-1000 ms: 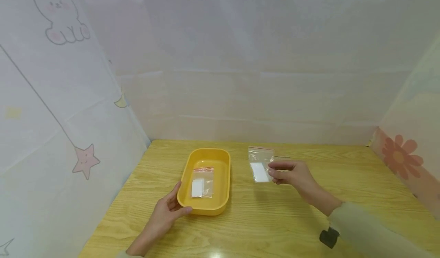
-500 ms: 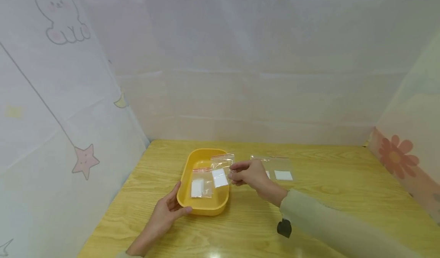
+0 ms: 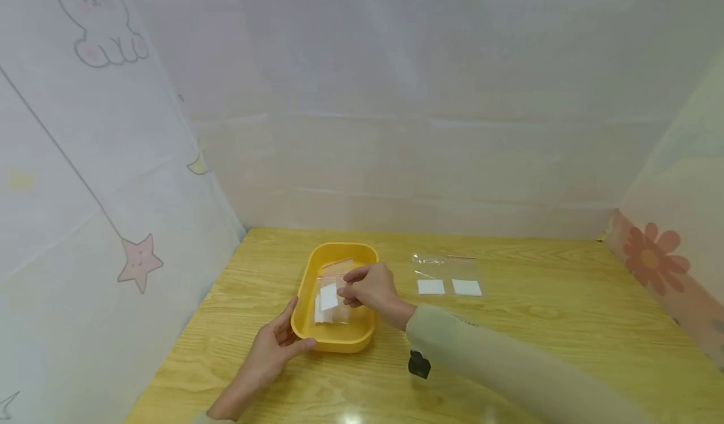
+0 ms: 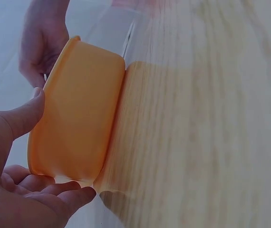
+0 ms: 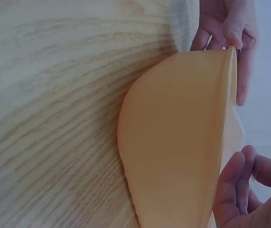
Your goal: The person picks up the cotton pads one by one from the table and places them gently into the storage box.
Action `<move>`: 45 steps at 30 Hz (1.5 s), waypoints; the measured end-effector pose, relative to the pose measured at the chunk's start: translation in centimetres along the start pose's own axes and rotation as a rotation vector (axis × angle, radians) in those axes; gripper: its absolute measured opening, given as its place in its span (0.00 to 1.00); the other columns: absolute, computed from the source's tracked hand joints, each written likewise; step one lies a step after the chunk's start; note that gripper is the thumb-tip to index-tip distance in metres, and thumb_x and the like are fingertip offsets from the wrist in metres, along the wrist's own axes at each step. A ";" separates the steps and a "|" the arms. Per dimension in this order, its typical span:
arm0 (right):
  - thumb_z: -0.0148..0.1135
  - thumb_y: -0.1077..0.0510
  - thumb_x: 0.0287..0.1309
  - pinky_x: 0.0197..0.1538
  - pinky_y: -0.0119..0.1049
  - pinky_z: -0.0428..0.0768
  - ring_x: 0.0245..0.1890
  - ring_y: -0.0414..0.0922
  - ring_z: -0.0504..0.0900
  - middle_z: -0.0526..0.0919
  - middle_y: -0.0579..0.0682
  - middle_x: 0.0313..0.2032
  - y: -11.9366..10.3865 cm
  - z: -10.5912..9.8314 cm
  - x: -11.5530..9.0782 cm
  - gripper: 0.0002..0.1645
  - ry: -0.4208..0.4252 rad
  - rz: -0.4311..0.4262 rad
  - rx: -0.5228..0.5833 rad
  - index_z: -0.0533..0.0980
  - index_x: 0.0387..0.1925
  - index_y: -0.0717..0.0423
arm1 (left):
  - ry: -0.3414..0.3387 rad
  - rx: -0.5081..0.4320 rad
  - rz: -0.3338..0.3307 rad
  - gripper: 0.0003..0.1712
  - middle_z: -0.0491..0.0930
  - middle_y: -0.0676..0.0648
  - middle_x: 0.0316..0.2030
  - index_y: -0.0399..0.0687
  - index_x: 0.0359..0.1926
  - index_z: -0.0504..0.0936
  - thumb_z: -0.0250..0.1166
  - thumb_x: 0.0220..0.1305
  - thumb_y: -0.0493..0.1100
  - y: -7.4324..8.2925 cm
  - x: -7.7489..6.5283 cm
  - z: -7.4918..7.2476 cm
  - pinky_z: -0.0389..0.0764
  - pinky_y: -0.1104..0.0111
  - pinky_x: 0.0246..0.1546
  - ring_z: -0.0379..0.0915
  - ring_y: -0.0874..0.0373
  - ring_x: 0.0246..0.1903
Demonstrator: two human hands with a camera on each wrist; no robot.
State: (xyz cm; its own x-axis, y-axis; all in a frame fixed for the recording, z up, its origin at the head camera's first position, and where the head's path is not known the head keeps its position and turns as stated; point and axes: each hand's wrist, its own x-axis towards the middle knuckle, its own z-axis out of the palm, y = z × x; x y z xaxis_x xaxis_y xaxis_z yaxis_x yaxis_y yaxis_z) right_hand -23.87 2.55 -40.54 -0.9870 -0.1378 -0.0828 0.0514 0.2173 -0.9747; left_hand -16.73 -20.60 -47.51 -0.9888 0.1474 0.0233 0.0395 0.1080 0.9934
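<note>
A yellow plastic tray (image 3: 342, 347) stands on the wooden table. My left hand (image 3: 268, 352) grips its near left corner, thumb at the near rim and fingers along the left side; the left wrist view shows the tray (image 4: 78, 109) between thumb and fingers. Over the tray, my right hand (image 3: 370, 286) pinches the right edge of a clear zip bag (image 3: 329, 297) with a white piece inside. Beneath it, another such bag (image 3: 319, 316) lies in the tray, partly covered. In the right wrist view the fingers (image 5: 230, 183) are close by the tray's rim.
Two more zip bags with white pieces lie side by side on the table, a left one (image 3: 431, 287) and a right one (image 3: 466, 288). Light printed cloth (image 3: 430, 160) walls the table at the back and sides. A dark device (image 3: 419, 364) hangs at the right wrist.
My right hand has carried the zip bag leftward from above the table to inside the tray's outline. Two bags behind it have come into full view. The left hand and tray have stayed put.
</note>
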 end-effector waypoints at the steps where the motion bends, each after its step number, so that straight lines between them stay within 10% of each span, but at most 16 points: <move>1: 0.79 0.69 0.55 0.34 0.44 0.91 0.24 0.47 0.89 0.89 0.55 0.27 0.0 0.2 0.2 0.14 0.002 0.006 -0.003 0.86 0.43 0.70 | -0.002 -0.003 0.000 0.53 0.56 0.38 0.79 0.41 0.83 0.52 0.75 0.66 0.34 0.0 0.0 0.0 0.75 0.64 0.65 0.61 0.40 0.74; 36: 0.77 0.70 0.57 0.32 0.46 0.90 0.21 0.52 0.89 0.86 0.56 0.25 0.2 1.5 0.8 0.26 -0.155 0.074 -0.241 0.80 0.56 0.77 | -0.021 -0.022 -0.035 0.53 0.57 0.35 0.78 0.42 0.84 0.51 0.73 0.68 0.35 0.4 -0.1 0.0 0.79 0.66 0.62 0.64 0.39 0.72; 45: 0.77 0.67 0.59 0.20 0.38 0.86 0.16 0.47 0.85 0.87 0.60 0.40 -0.7 -0.6 0.0 0.24 -0.171 -0.151 -0.429 0.82 0.56 0.72 | 0.000 0.001 -0.022 0.52 0.56 0.35 0.79 0.41 0.83 0.52 0.74 0.67 0.34 0.4 -0.2 0.1 0.78 0.65 0.62 0.63 0.38 0.72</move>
State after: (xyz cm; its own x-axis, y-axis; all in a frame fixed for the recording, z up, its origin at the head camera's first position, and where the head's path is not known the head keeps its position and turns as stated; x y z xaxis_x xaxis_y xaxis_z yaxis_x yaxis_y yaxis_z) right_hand -24.05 2.99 -39.73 -0.9376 -0.3473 -0.0150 -0.1931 0.5564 -0.8082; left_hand -16.54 -20.51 -47.08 -0.9894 0.1452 0.0017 0.0181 0.1118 0.9936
